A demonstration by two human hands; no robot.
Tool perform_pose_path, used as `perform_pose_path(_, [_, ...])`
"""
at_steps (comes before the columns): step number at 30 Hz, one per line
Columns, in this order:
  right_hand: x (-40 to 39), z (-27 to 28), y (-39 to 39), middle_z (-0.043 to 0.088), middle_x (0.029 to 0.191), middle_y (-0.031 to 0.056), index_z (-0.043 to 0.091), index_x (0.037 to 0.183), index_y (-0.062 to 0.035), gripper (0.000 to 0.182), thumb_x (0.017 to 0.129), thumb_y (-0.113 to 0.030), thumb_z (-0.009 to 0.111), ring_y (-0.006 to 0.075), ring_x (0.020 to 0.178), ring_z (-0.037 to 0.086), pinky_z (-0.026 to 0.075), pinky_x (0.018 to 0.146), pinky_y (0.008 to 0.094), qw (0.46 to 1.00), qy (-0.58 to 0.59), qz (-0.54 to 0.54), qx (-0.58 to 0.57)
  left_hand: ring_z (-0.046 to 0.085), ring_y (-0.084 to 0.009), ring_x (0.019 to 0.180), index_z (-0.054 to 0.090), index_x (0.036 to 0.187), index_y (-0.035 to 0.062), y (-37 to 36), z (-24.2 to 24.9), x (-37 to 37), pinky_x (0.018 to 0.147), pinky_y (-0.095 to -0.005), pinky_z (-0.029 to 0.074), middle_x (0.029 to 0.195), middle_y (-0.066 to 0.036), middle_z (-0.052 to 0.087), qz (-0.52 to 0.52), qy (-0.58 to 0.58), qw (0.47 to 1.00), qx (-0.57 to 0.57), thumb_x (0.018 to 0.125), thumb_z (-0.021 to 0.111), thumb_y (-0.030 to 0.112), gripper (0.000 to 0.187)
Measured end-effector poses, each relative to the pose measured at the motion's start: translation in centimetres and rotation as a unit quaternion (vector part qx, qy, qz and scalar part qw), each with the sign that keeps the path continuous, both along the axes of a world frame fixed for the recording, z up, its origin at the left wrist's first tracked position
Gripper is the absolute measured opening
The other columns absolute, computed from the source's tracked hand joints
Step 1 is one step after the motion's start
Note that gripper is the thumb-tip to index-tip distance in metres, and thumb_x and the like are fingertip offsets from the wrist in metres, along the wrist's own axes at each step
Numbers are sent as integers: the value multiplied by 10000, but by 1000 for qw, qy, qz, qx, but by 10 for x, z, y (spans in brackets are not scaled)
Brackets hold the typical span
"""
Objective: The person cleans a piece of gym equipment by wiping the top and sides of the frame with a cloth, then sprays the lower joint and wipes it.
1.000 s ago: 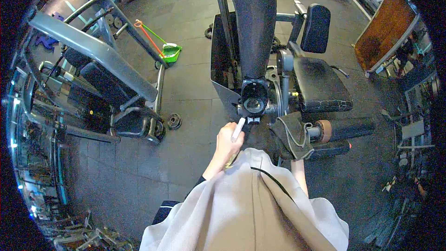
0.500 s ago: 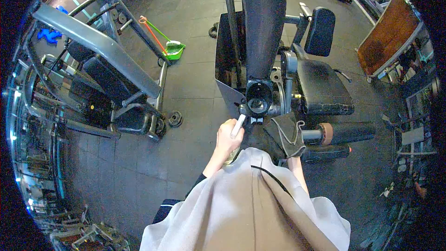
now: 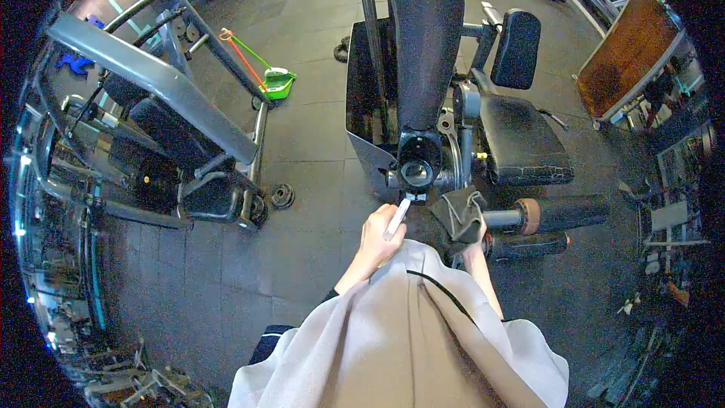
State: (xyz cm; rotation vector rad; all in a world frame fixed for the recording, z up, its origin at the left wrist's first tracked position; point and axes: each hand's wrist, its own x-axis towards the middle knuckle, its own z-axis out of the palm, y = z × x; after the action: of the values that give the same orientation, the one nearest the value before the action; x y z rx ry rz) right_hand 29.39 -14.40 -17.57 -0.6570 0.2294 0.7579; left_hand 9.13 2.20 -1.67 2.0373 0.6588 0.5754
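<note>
My left hand is closed around a spray bottle, whose white spray head points forward at the machine's black lower joint. Most of the bottle's body is hidden below the hand and the jacket. To the right, my right hand grips a dark grey cloth that hangs bunched from the fingers. Just ahead of both hands stands a black post of an exercise machine, with a round open end at its base. The cloth is beside that base, left of the machine's roller pads.
A black padded seat and foam rollers are on the right. Another grey-framed machine stands on the left, with a weight plate on the floor near it. A green dustpan lies farther off. At the far right leans a brown board.
My left hand has shifted slightly right, bringing the spray head close under the machine's round end. The right hand has come up into view and the cloth is more bunched.
</note>
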Motion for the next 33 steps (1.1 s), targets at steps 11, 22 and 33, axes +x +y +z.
perform_pose_path(11, [15,167,137,626,1137,218,371,1417,4,731,878,-379,682,349,1013,607,465,900,422,662,-681,-42,-310,599,-373,731,626,860,-9,8,14,-28,676,-410,483,799,-184,592,14,-58,998,-5,704,588,82,184])
perform_pose_path(22, [27,166,160,678,1103,195,540,1270,18,526,806,-139,730,282,1034,657,492,915,348,735,-588,-21,-338,596,-373,717,626,861,-7,10,11,-33,659,-408,479,791,-179,587,16,-46,998,-26,704,585,65,178])
perform_pose_path(33, [-19,106,114,642,1176,77,593,1212,6,301,941,-123,613,174,1095,557,390,989,318,833,-464,-103,-283,566,-318,643,622,850,-1,11,7,-39,626,-380,464,760,-155,578,13,-84,996,0,659,575,73,211])
